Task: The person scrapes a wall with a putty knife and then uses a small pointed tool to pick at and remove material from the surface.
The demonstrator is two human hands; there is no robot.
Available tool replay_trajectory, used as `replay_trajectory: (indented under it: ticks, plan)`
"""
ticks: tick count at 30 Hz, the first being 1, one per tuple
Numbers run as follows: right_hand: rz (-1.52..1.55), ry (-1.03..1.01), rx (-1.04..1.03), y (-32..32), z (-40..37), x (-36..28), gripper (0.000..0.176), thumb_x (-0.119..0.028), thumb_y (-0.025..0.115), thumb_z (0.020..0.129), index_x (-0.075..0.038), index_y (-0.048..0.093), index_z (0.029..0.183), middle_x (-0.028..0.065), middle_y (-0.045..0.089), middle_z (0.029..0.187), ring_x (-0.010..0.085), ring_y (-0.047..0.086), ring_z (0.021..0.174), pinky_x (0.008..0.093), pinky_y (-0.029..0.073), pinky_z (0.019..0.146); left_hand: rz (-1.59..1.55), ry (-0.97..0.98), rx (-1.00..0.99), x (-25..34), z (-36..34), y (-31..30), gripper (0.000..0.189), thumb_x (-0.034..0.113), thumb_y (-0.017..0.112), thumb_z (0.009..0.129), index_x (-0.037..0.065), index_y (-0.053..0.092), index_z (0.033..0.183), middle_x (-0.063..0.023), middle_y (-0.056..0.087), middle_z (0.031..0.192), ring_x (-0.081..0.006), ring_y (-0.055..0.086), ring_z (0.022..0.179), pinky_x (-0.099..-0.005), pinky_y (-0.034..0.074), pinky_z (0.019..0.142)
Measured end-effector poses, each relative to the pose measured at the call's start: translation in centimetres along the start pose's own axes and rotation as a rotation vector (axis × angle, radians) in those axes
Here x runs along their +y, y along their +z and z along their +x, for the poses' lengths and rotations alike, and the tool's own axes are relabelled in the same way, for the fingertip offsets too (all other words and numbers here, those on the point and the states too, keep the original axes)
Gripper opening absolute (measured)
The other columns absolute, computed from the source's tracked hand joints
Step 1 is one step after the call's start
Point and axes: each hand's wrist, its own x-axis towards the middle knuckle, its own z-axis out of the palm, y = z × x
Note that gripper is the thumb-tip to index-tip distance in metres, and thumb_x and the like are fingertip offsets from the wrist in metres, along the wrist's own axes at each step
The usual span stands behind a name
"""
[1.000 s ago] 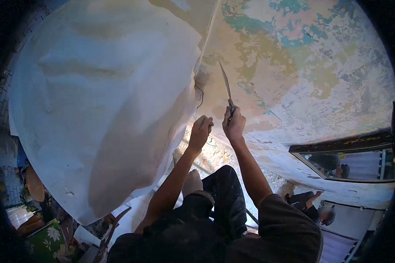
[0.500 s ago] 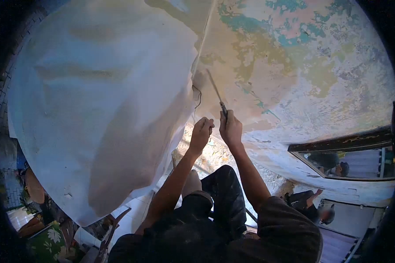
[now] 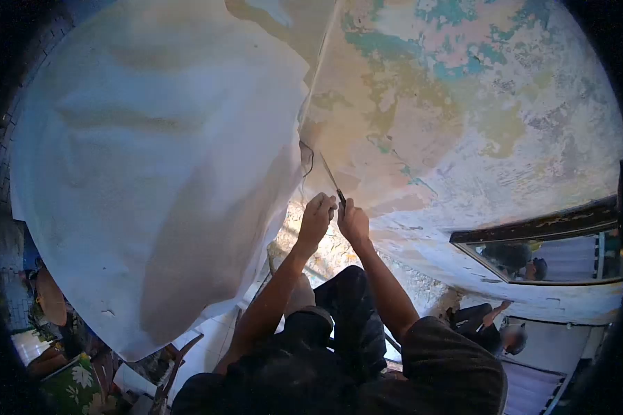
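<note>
My right hand (image 3: 354, 223) is closed round the dark handle of a slim, long-bladed tool (image 3: 331, 173), which points up and to the left along the patchy wall (image 3: 408, 124). Close beside it, my left hand (image 3: 315, 220) has its fingers pinched together near the tool's handle; what they hold, if anything, I cannot make out. Just above both hands, a thin dark wire (image 3: 311, 164) loops out by the ragged edge of a large white surface (image 3: 208, 138).
A dark-framed mirror (image 3: 540, 238) is on the wall at right. Below it, another person (image 3: 488, 328) is visible. Wooden pieces (image 3: 180, 363) and a green leaf-patterned cloth (image 3: 73, 384) lie at lower left. Rough, brightly lit ground (image 3: 332, 245) shows below my hands.
My right hand has come down and left with the tool, closer to my left hand. The blade's tip is now lower, near the wire. My left hand has shifted slightly downward.
</note>
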Motion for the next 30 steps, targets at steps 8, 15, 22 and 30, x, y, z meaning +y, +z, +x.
replay_trajectory:
  ticks: [8, 15, 22, 30]
  plan:
    - [0.408, -0.212, 0.428, -5.8, 0.2, -3.8, 0.018, -0.017, 0.052, 0.088, -0.002, 0.044, 0.088, 0.0183, 0.056, 0.06, 0.0369, 0.058, 0.054, 0.047, 0.044, 0.045, -0.009, -0.038, -0.001, 1.0, -0.7, -0.3, 0.027, 0.023, 0.048, 0.092, 0.009, 0.048, 0.069, 0.0048, 0.034, 0.052, -0.0043, 0.031, 0.045, -0.0221, 0.026, 0.042]
    - [-0.005, 0.096, -0.031, 2.9, 0.0, 1.2, 0.022, -0.023, 0.047, 0.089, -0.001, 0.043, 0.093, 0.0243, 0.06, 0.064, 0.0415, 0.061, 0.058, 0.0494, 0.05, 0.05, -0.037, 0.007, -0.01, -0.4, -0.5, 0.0, 0.024, 0.022, 0.05, 0.089, 0.01, 0.047, 0.069, 0.0059, 0.033, 0.053, -0.0036, 0.027, 0.044, -0.0217, 0.021, 0.041]
    - [0.23, -0.075, 0.138, -2.4, -1.0, -2.8, 0.02, -0.019, 0.051, 0.089, -0.001, 0.042, 0.088, 0.02, 0.056, 0.057, 0.0395, 0.057, 0.05, 0.0479, 0.045, 0.044, -0.035, -0.045, -0.002, 0.3, -0.6, -0.3, 0.024, 0.023, 0.05, 0.089, 0.01, 0.047, 0.069, 0.006, 0.034, 0.054, -0.0035, 0.028, 0.045, -0.0213, 0.022, 0.041]
    - [0.136, 0.092, 0.035, -1.6, 0.5, -2.2, 0.02, -0.021, 0.049, 0.089, -0.002, 0.043, 0.089, 0.0222, 0.06, 0.069, 0.0395, 0.06, 0.06, 0.0486, 0.047, 0.051, -0.054, -0.035, -0.013, 0.4, -1.0, -0.4, 0.024, 0.023, 0.05, 0.089, 0.01, 0.047, 0.07, 0.0059, 0.035, 0.056, -0.0039, 0.028, 0.046, -0.0217, 0.023, 0.042]
